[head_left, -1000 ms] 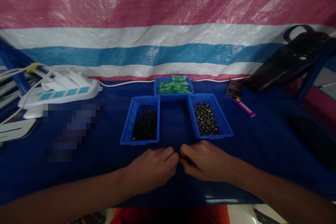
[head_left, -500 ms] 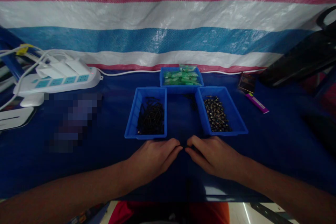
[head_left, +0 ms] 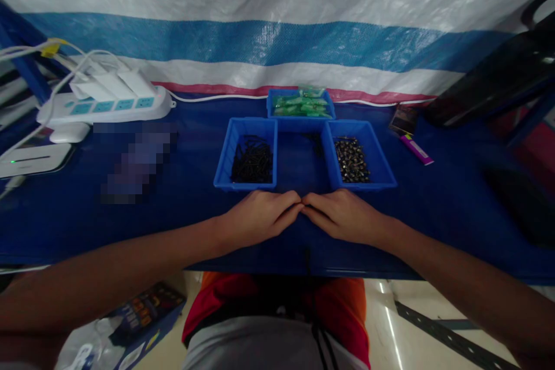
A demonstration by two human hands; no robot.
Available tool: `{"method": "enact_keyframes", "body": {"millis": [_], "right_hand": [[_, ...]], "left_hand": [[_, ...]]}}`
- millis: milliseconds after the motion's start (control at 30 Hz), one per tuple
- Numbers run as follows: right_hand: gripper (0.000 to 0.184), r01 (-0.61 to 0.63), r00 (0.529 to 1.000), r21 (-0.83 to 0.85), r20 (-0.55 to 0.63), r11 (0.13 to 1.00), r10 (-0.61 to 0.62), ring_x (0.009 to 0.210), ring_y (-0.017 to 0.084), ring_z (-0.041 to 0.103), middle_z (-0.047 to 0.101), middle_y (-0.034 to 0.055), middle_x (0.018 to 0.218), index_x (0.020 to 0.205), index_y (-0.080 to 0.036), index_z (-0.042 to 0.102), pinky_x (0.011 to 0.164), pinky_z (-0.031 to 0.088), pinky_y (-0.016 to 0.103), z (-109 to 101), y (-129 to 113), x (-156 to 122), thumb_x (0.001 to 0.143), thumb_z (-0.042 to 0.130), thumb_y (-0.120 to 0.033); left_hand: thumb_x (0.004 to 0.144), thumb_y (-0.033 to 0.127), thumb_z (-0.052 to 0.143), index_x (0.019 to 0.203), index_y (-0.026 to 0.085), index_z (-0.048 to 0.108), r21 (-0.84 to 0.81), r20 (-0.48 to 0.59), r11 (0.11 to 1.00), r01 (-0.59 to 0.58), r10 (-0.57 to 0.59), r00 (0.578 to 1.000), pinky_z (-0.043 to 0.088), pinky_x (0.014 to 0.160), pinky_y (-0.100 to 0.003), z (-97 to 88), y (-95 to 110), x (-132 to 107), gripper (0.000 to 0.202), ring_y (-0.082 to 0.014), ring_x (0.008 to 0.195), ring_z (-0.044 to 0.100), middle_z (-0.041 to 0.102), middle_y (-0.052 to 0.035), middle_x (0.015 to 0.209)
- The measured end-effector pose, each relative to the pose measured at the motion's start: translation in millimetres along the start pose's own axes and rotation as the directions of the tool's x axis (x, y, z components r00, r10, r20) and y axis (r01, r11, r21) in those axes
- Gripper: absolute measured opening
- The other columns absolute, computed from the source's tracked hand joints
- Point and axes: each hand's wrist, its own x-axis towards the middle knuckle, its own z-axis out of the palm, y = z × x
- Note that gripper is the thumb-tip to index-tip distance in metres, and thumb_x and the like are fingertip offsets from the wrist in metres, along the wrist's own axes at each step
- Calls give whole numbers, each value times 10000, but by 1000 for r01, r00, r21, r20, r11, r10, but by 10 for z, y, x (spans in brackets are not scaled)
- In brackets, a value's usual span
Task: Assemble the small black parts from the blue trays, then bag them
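My left hand and my right hand lie on the blue tablecloth just in front of two blue trays. Their fingertips meet in a pinch at the middle, and whatever is between them is too small and dark to name. The left tray holds several thin black pieces. In the right tray are several small metallic pieces. Behind both stands a third blue tray with green packets.
A white power strip with plugs and cables sits at the back left, a flat white device beside it. A purple lighter and a small dark box lie right of the trays. A black bag is at the far right.
The view has tilted down, so the trays sit higher in the picture and my lap shows. Both hands stay together at the middle, fingertips now touching, closer to the trays' front edges.
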Motion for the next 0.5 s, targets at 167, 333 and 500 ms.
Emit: {"method": "enact_keyframes", "body": {"millis": [167, 333, 500], "right_hand": [[183, 14, 1000, 34, 9, 999, -15, 596, 108, 564, 607, 4, 688, 890, -159, 536, 552, 316, 216, 1, 20, -6, 955, 394, -252], [182, -4, 1000, 6, -2, 1000, 4, 570, 105, 546, 592, 0, 661, 859, -156, 529, 540, 297, 221, 13, 9, -1, 947, 399, -247], [161, -17, 1000, -5, -4, 1000, 17, 557, 108, 544, 599, 5, 664, 845, -157, 523, 529, 279, 225, 7, -19, 14, 935, 417, -240]], "left_hand": [[956, 259, 401, 925, 156, 552, -5, 41, 1000, 10, -10, 999, 427, 567, -186, -10, 12, 9, 185, -117, 639, 620, 609, 13, 686], [953, 261, 406, 912, 158, 546, 23, 46, 1000, 16, -17, 999, 428, 567, -195, -16, 16, 14, 178, -128, 639, 622, 610, 10, 683], [947, 262, 411, 906, 164, 539, 17, 41, 1000, 13, -13, 999, 417, 560, -193, -11, 12, 20, 166, -126, 631, 616, 597, 17, 663]]}}
